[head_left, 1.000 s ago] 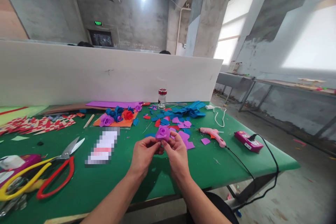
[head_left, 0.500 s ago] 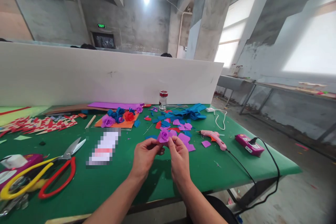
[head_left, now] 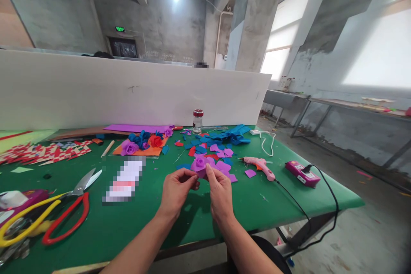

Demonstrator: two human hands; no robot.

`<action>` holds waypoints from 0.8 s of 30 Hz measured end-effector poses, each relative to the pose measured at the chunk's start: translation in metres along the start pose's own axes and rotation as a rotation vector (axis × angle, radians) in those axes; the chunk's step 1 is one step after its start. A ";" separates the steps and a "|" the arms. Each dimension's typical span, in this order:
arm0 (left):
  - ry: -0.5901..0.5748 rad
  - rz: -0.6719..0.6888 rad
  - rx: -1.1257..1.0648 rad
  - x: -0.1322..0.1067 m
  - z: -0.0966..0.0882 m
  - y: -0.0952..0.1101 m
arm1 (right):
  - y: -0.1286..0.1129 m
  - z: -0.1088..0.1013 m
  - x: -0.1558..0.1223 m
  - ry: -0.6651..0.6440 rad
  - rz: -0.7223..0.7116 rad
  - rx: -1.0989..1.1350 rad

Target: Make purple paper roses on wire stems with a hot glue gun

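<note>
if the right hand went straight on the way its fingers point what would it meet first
The right hand points away from the person, fingertips already on the purple rose. Beyond that, probably the loose purple and blue scraps on the table, though depth is unclear.

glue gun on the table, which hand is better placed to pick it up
Right, probably. The pink glue gun lies to the right of both hands, nearer the right hand than the left hand. Both pinch the purple flower, so the left would need to hold it alone.
</note>
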State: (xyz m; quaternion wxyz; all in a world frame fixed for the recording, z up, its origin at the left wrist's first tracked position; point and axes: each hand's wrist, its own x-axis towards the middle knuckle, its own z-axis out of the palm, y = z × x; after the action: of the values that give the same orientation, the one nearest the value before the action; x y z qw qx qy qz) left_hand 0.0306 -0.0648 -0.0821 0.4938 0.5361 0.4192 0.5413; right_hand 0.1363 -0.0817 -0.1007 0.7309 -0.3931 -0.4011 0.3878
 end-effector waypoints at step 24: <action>-0.019 -0.049 0.055 0.000 0.002 -0.009 | -0.004 -0.002 0.007 0.063 0.233 0.323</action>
State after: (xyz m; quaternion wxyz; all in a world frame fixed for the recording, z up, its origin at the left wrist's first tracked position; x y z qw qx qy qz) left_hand 0.0337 -0.0635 -0.0912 0.4958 0.5441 0.4423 0.5124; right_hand 0.1424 -0.0776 -0.0957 0.7468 -0.3263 -0.2625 0.5166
